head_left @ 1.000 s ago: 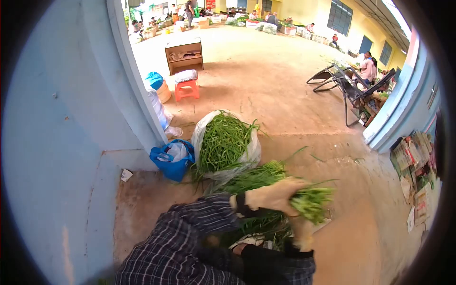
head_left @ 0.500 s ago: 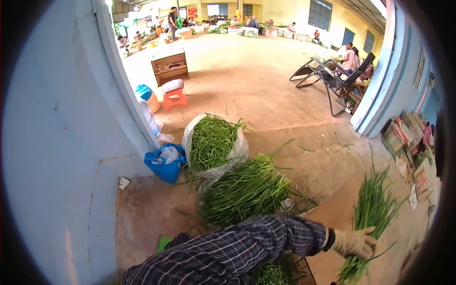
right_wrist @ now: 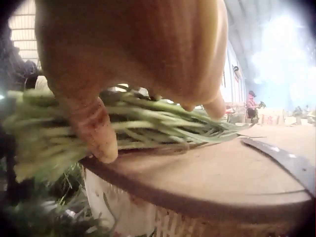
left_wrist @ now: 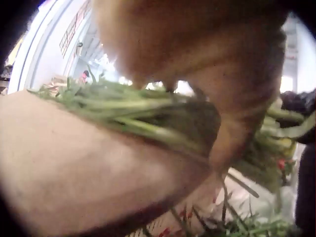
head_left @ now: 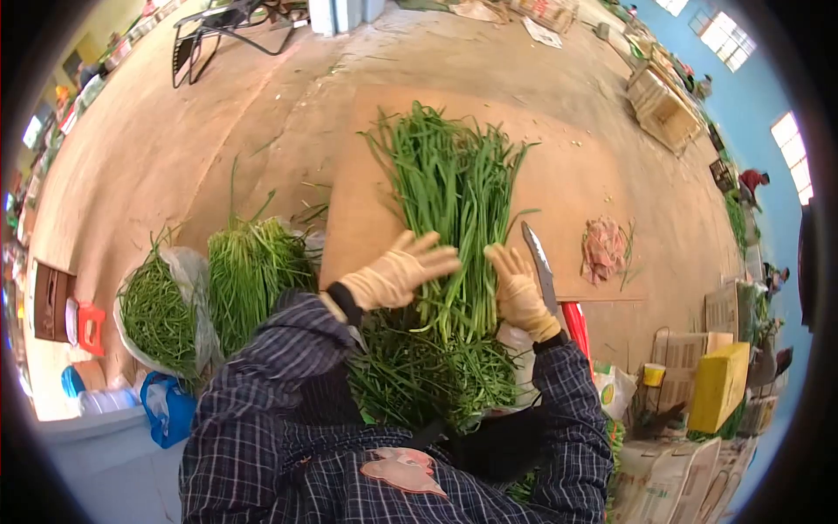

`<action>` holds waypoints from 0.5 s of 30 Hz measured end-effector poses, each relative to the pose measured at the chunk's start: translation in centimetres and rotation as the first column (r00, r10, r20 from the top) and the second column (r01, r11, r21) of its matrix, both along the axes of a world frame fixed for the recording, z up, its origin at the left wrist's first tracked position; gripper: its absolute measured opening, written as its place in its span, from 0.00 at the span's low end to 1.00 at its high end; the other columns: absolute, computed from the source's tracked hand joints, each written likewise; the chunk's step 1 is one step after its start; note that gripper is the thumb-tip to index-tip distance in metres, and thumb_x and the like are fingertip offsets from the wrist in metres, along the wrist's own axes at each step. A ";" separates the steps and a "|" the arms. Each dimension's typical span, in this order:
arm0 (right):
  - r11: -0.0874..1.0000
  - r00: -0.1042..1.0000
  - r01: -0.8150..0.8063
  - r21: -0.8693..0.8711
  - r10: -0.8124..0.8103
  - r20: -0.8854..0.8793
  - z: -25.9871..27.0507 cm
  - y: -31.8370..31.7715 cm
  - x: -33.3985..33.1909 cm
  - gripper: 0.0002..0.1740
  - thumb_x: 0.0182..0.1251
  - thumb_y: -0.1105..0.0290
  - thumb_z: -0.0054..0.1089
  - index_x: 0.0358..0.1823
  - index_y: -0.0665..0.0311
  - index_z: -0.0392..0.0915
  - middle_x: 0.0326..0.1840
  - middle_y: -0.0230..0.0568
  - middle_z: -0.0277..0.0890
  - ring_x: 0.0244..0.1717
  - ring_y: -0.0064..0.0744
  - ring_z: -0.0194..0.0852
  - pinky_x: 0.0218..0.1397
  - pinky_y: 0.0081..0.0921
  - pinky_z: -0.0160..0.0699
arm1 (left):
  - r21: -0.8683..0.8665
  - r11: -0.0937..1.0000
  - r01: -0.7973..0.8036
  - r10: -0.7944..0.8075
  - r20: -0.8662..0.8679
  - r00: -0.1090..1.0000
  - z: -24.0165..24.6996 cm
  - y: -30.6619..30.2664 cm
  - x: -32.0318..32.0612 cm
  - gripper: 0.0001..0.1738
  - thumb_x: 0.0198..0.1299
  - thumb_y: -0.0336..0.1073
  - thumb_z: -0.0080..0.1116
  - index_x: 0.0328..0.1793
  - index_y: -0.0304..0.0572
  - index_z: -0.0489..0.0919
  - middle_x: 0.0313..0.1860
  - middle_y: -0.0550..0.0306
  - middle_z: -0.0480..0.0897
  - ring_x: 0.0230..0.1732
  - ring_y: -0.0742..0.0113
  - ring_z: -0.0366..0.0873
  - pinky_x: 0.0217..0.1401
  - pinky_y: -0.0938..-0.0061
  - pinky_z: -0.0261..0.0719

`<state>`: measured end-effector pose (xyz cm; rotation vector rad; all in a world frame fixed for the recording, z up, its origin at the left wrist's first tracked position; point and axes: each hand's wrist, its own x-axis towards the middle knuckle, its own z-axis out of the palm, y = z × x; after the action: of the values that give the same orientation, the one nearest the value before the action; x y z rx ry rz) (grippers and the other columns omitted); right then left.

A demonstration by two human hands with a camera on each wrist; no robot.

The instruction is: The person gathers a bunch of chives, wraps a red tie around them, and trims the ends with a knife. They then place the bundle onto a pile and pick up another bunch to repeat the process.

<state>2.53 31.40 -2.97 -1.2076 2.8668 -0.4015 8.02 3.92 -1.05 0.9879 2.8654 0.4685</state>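
A bunch of long green chives (head_left: 454,188) lies lengthwise on a tan board (head_left: 559,166), its pale stem ends towards the body. My gloved left hand (head_left: 397,275) is at the bunch's left side, with straight, spread fingers reaching over the stalks. On the other side my gloved right hand (head_left: 522,297) rests against the stems; in the right wrist view its thumb (right_wrist: 103,138) points down beside them. Just right of that hand lies a knife (head_left: 539,262) on the board. A crumpled pinkish cloth (head_left: 604,251) is further right.
More cut greens (head_left: 428,371) are heaped below the board's near edge. To the left stand a pile of chives (head_left: 249,284), a white bag of greens (head_left: 157,310) and a blue bag (head_left: 168,410). A yellow block (head_left: 719,389) and cartons are at the right.
The head view has swung right and down. The chive bunch, held near the lap and then at the board, now lies in front of me with both hands at its sides.
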 end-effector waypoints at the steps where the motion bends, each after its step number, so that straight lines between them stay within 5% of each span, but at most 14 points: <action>1: 0.960 0.991 -0.131 -0.247 0.125 -0.036 0.3 1.3 -1.6 0.44 0.52 0.80 0.58 0.73 0.60 0.53 0.72 0.49 0.57 0.73 0.52 0.52 0.74 0.45 0.48 | 0.194 0.979 -0.063 0.072 -0.040 0.997 0.3 -1.4 0.1 0.49 0.38 0.24 0.55 0.75 0.50 0.57 0.75 0.53 0.58 0.76 0.46 0.49 0.77 0.47 0.46; 2: 0.964 0.993 -0.119 -0.240 0.115 -0.029 0.5 1.9 -2.3 0.44 0.52 0.80 0.58 0.73 0.60 0.53 0.72 0.49 0.57 0.73 0.52 0.52 0.74 0.45 0.48 | 0.344 0.921 -0.183 0.153 0.114 0.982 -1.3 -3.3 -1.1 0.47 0.42 0.27 0.58 0.74 0.42 0.56 0.72 0.47 0.62 0.73 0.46 0.55 0.74 0.50 0.55; 3: 0.888 0.970 0.184 -0.421 -0.094 0.225 0.5 2.3 -2.8 0.36 0.57 0.77 0.57 0.69 0.65 0.58 0.67 0.51 0.64 0.68 0.48 0.60 0.69 0.41 0.59 | 0.690 0.525 -0.498 0.115 0.523 0.845 -5.5 -5.9 -1.5 0.49 0.45 0.35 0.66 0.74 0.37 0.54 0.69 0.40 0.63 0.69 0.48 0.60 0.67 0.52 0.65; 4: 0.711 0.834 0.498 -0.496 -0.236 0.499 0.4 2.3 -3.0 0.30 0.61 0.73 0.56 0.66 0.70 0.63 0.61 0.53 0.71 0.63 0.44 0.69 0.63 0.37 0.69 | 0.637 0.276 -0.719 -0.007 0.750 0.662 -4.1 -7.2 -1.1 0.45 0.52 0.36 0.65 0.74 0.35 0.54 0.69 0.35 0.62 0.68 0.51 0.63 0.64 0.54 0.68; 6: 0.694 0.714 0.619 -0.367 -0.303 0.631 0.2 1.2 -4.6 0.31 0.61 0.65 0.57 0.63 0.75 0.64 0.59 0.57 0.71 0.62 0.45 0.69 0.63 0.37 0.68 | 0.315 0.077 -0.946 0.287 0.901 0.324 2.0 -6.1 -1.1 0.38 0.54 0.30 0.62 0.71 0.33 0.60 0.57 0.47 0.73 0.53 0.61 0.74 0.59 0.62 0.74; 8: 0.646 0.448 0.757 -0.096 -0.406 0.797 0.1 -0.3 -6.9 0.41 0.62 0.47 0.58 0.58 0.83 0.67 0.56 0.65 0.72 0.61 0.47 0.70 0.63 0.36 0.67 | 0.228 0.040 -0.973 0.207 0.951 0.231 0.3 -5.8 -3.3 0.36 0.57 0.30 0.59 0.72 0.35 0.60 0.55 0.46 0.74 0.49 0.62 0.76 0.56 0.64 0.75; 9: 0.696 0.519 0.708 -0.121 -0.397 0.757 -0.4 -1.4 -7.6 0.44 0.62 0.42 0.55 0.57 0.85 0.68 0.56 0.66 0.72 0.59 0.49 0.72 0.61 0.35 0.69 | 0.150 0.004 -0.989 0.131 0.980 0.150 -0.4 -5.7 -4.4 0.34 0.60 0.30 0.57 0.72 0.37 0.59 0.54 0.45 0.75 0.45 0.63 0.77 0.53 0.66 0.77; 10: 0.699 0.520 0.705 -0.120 -0.395 0.758 -0.7 -2.1 -8.6 0.44 0.62 0.42 0.55 0.57 0.85 0.68 0.56 0.66 0.72 0.59 0.49 0.72 0.61 0.35 0.69 | 0.149 0.001 -0.989 0.132 0.980 0.148 -1.3 -5.5 -5.1 0.34 0.60 0.30 0.57 0.72 0.37 0.59 0.54 0.45 0.75 0.45 0.63 0.77 0.53 0.66 0.77; 11: 0.736 0.478 0.677 0.012 -0.452 0.753 0.0 -3.4 -8.9 0.45 0.61 0.41 0.55 0.57 0.85 0.68 0.55 0.65 0.73 0.58 0.49 0.73 0.60 0.34 0.69 | 0.330 0.423 -0.844 0.365 0.790 0.492 -2.3 -5.0 -5.4 0.31 0.62 0.29 0.54 0.72 0.41 0.61 0.53 0.43 0.77 0.45 0.62 0.78 0.52 0.67 0.77; 12: 0.757 0.438 0.637 0.145 -0.511 0.740 0.2 -4.6 -9.2 0.46 0.60 0.40 0.55 0.57 0.84 0.69 0.54 0.65 0.74 0.57 0.49 0.74 0.59 0.34 0.70 | 0.291 0.794 -0.534 0.374 0.459 0.806 -2.2 -4.0 -5.5 0.29 0.63 0.27 0.51 0.72 0.44 0.62 0.51 0.42 0.79 0.45 0.61 0.79 0.52 0.69 0.77; 14: 0.830 0.439 0.558 0.014 -0.309 0.844 0.4 -6.2 -8.9 0.43 0.60 0.40 0.56 0.54 0.82 0.72 0.46 0.57 0.80 0.48 0.44 0.80 0.55 0.28 0.73 | 0.264 0.851 -0.454 0.323 0.419 0.849 -1.0 -1.2 -6.3 0.34 0.61 0.18 0.45 0.73 0.56 0.63 0.56 0.43 0.77 0.49 0.59 0.78 0.56 0.70 0.74; 15: 0.869 0.439 0.485 -0.099 -0.144 0.887 0.1 -6.6 -9.0 0.38 0.61 0.45 0.57 0.54 0.80 0.74 0.46 0.54 0.81 0.46 0.41 0.80 0.53 0.27 0.74 | 0.299 0.780 -0.550 0.303 0.589 0.749 -0.4 0.2 -6.9 0.36 0.59 0.14 0.43 0.72 0.57 0.65 0.50 0.46 0.81 0.42 0.61 0.80 0.50 0.72 0.78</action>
<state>-6.44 24.85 -2.91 -0.2151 2.0816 -1.1703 1.11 4.09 -1.43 0.1130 2.4886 1.2802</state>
